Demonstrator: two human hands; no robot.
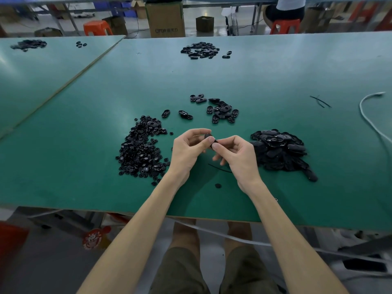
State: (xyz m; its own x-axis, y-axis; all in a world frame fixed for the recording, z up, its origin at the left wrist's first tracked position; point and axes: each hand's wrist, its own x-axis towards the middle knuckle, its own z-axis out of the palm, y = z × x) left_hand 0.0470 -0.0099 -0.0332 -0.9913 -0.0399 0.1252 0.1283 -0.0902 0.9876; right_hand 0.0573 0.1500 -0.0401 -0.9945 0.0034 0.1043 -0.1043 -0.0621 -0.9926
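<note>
Both my hands meet above the green table (84, 128), pinching one small black plastic part (209, 138) between them. My left hand (188, 149) grips its left end with thumb and fingers. My right hand (235, 153) pinches its right end; most of the part is hidden by fingertips. A heap of small round black pieces (141, 149) lies left of my hands. A heap of larger oval black shells (279, 150) lies to the right. Beyond my hands sits a loose group of oval parts (222, 112).
One round black piece (218, 185) and a thin black strip (220, 169) lie under my hands. Another pile of parts (200, 50) lies far back. A white cable (370, 119) runs along the right side. Black strips (320, 101) lie at right. The table's near edge crosses below my forearms.
</note>
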